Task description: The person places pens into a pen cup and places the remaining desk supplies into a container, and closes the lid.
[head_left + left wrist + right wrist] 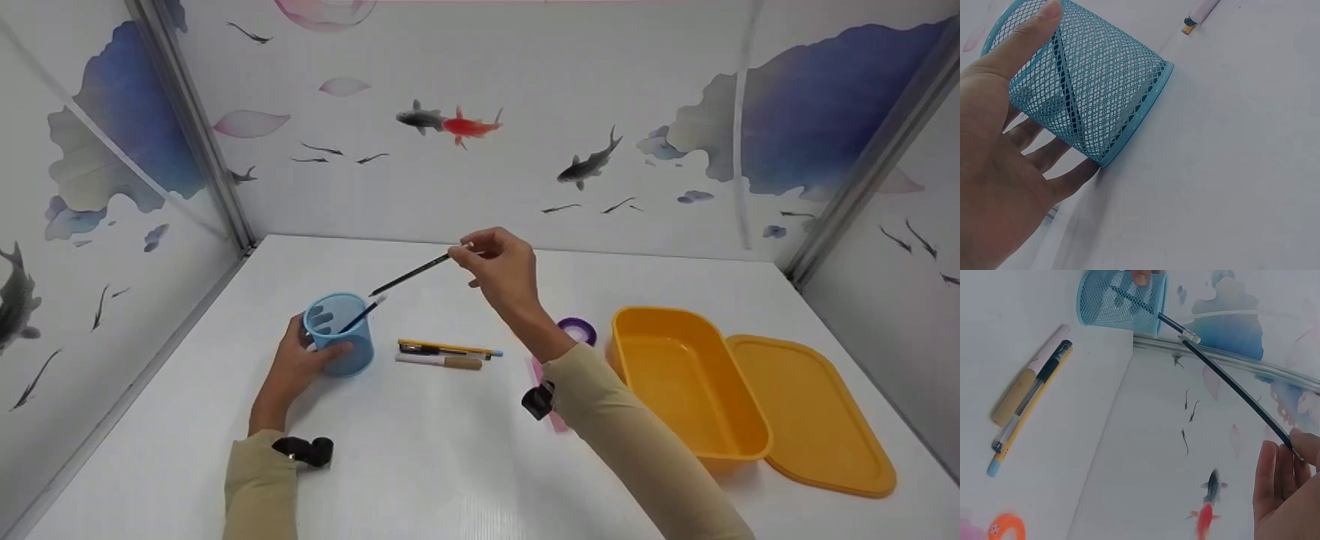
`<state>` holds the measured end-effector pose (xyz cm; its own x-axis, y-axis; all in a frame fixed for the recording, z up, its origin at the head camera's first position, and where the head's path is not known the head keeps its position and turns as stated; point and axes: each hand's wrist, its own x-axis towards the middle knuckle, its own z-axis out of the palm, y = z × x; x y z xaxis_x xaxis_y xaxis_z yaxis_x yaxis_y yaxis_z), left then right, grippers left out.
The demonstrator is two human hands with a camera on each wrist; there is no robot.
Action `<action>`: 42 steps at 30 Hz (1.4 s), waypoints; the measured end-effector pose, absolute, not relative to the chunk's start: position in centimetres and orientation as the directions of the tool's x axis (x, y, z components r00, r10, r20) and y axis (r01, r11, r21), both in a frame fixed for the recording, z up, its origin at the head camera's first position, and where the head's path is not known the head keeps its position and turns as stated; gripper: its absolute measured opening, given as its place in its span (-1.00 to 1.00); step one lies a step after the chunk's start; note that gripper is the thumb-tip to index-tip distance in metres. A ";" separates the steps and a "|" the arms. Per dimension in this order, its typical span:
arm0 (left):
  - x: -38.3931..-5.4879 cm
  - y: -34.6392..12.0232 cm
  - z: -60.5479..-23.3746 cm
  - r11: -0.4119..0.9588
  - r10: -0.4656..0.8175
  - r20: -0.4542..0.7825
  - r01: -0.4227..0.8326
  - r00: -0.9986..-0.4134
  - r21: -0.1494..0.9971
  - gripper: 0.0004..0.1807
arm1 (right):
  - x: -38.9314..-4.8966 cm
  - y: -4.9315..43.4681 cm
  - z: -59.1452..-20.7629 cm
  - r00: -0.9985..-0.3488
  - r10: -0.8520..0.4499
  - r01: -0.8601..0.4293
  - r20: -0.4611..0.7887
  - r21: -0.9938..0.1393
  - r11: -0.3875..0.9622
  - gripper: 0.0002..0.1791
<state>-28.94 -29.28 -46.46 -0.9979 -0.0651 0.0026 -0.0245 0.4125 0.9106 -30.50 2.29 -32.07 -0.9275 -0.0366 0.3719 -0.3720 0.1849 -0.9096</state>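
Note:
My left hand point(294, 367) grips a light blue mesh pencil cup point(358, 352), thumb on the near side and fingers round the far side. In the left wrist view the cup point(1112, 84) shows its mesh wall and base rim. One dark pencil point(363, 315) leans inside, its white-tipped end above the rim. Up and to the right, my right hand point(506, 274) pinches another dark pencil point(412, 276) near its end. That pencil slants down toward the cup, its lower tip outside and above the rim. In the right wrist view its tip appears beside the leaning pencil's end point(1190, 336).
Right of the cup lie a yellow pencil point(457, 347), a black-and-clear pen point(1044, 374) and a brown-capped marker point(439, 361). A purple ring point(577, 322) and a pink strip point(559, 422) lie partly behind my right forearm. Farther right are a yellow box point(694, 375) and its lid point(817, 412).

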 end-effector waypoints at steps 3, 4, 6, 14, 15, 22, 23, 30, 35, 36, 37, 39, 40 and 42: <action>-28.9 -29.3 -46.5 0.416 -0.062 0.004 -0.022 -0.998 0.909 0.16 | -30.5 1.6 -31.8 -0.928 -0.054 -0.371 0.368 -0.906 0.202 -0.76; -28.9 -29.4 -46.5 0.415 -0.060 0.006 -0.019 -0.998 0.910 0.16 | -30.5 1.4 -31.8 -0.929 -0.061 -0.370 0.366 -0.906 0.206 -0.76; -28.9 -29.4 -46.5 0.415 -0.056 0.011 -0.013 -0.998 0.910 0.15 | -30.6 0.9 -31.8 -0.930 -0.075 -0.367 0.360 -0.905 0.215 -0.76; -28.9 -29.4 -46.6 0.414 -0.062 0.016 -0.011 -0.998 0.910 0.14 | -31.0 -0.8 -32.4 -0.939 -0.102 -0.343 0.327 -0.907 0.243 -0.80; -28.9 -29.4 -46.6 0.415 -0.061 0.015 -0.012 -0.998 0.910 0.15 | -31.0 -1.0 -32.6 -0.942 -0.103 -0.336 0.320 -0.909 0.245 -0.80; -29.0 -29.4 -46.6 0.414 -0.063 0.003 -0.024 -0.998 0.910 0.17 | -31.4 -2.1 -33.5 -0.954 -0.120 -0.298 0.276 -0.921 0.251 -0.78; -29.0 -29.4 -46.7 0.414 -0.064 0.004 -0.023 -0.998 0.910 0.16 | -31.5 -2.3 -33.7 -0.954 -0.123 -0.298 0.275 -0.921 0.250 -0.78; -28.9 -29.5 -46.7 0.415 -0.064 0.010 -0.017 -0.998 0.909 0.15 | -31.5 -3.2 -35.0 -0.957 -0.134 -0.285 0.258 -0.923 0.258 -0.80; -29.0 -29.5 -46.7 0.420 -0.072 0.009 -0.022 -0.997 0.907 0.15 | -31.5 -4.0 -35.8 -0.956 -0.144 -0.287 0.256 -0.917 0.277 -0.78; -29.1 -29.5 -46.7 0.423 -0.074 0.006 -0.026 -0.997 0.906 0.16 | -31.4 -4.2 -35.9 -0.956 -0.147 -0.286 0.254 -0.917 0.277 -0.78; -29.1 -29.5 -46.8 0.425 -0.077 0.002 -0.031 -0.997 0.905 0.17 | -31.4 -4.4 -36.0 -0.956 -0.151 -0.284 0.250 -0.918 0.275 -0.78; -29.2 -29.4 -46.8 0.429 -0.083 -0.006 -0.042 -0.996 0.902 0.18 | -31.3 -4.8 -36.3 -0.957 -0.157 -0.277 0.242 -0.922 0.269 -0.77; -29.2 -29.4 -46.8 0.430 -0.086 -0.010 -0.046 -0.996 0.902 0.18 | -31.2 -4.9 -36.4 -0.958 -0.160 -0.276 0.240 -0.923 0.267 -0.77; -29.2 -29.4 -46.8 0.433 -0.090 -0.014 -0.051 -0.996 0.900 0.18 | -31.2 -5.3 -36.6 -0.958 -0.162 -0.273 0.236 -0.925 0.264 -0.78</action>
